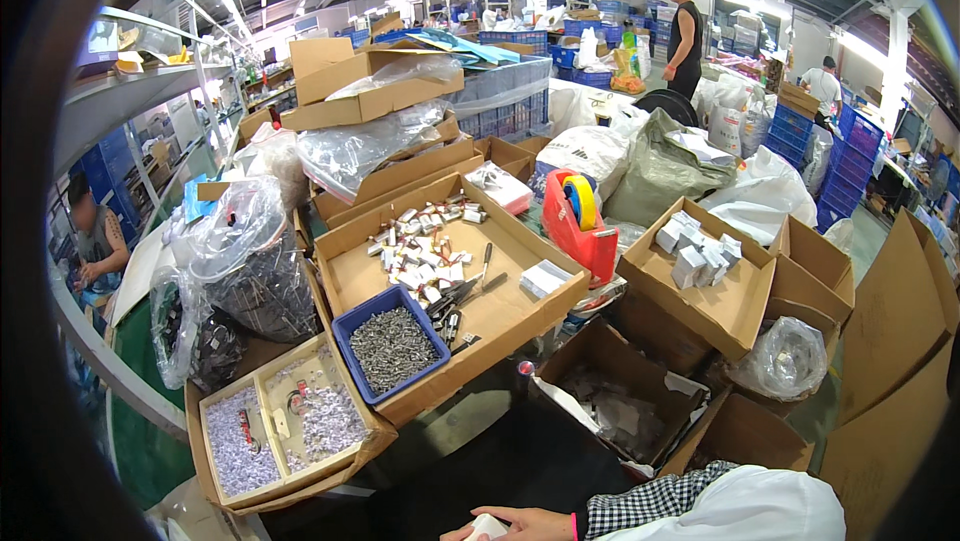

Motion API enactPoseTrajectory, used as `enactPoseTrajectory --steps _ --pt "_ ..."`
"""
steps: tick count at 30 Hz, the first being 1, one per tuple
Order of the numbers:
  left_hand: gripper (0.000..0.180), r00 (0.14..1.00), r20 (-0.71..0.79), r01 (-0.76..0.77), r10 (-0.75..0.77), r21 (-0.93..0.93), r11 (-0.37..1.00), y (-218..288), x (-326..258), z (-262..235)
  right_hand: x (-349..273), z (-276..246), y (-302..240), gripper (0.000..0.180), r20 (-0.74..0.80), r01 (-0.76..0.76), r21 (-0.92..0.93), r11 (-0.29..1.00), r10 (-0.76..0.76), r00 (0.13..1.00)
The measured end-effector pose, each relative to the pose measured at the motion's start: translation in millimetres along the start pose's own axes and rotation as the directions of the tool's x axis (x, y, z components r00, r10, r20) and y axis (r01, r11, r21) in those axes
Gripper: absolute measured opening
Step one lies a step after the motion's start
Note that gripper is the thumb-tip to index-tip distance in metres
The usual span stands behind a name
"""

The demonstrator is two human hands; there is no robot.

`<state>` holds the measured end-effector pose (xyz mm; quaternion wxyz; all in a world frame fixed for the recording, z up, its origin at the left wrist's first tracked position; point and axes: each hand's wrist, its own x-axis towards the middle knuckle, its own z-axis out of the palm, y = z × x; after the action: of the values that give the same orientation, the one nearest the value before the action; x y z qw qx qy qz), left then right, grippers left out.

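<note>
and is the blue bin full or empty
Not empty: small metal pieces spread across the blue bin, hiding its bottom. How deep they lie, I cannot tell.

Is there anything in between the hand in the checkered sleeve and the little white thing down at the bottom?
Nothing that shows: the right hand has its fingers right against the white thing. The picture's lower edge cuts both off, so I can't see underneath.
</note>
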<state>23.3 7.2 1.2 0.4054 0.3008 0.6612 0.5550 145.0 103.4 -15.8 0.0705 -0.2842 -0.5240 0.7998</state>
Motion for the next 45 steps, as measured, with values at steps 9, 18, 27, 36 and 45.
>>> enactPoseTrajectory --steps 9,18,27,36,45 --pt "0.028 0.997 0.075 0.001 0.002 -0.041 0.999 -10 1 -8 10 -5 9 0.062 0.033 0.142 -0.108 0.984 -0.140 0.990" --pt "0.034 0.988 0.154 0.001 0.004 -0.034 0.999 -11 -1 -11 0 -6 1 0.064 0.050 0.084 -0.017 0.996 -0.083 0.995" --pt "0.037 0.987 0.113 -0.125 0.117 0.064 0.990 -20 6 -24 4 -19 -13 0.062 -0.053 -0.115 0.082 0.990 0.119 0.991" --pt "0.029 0.935 -0.296 -0.162 0.196 0.136 0.977 14 -1 -92 26 -27 8 0.015 -0.199 -0.096 0.049 0.994 0.104 0.975" --pt "0.028 0.782 -0.623 -0.328 0.030 -0.369 0.869 48 -10 -151 30 -13 12 0.023 -0.054 -0.127 -0.071 0.989 0.123 0.991"
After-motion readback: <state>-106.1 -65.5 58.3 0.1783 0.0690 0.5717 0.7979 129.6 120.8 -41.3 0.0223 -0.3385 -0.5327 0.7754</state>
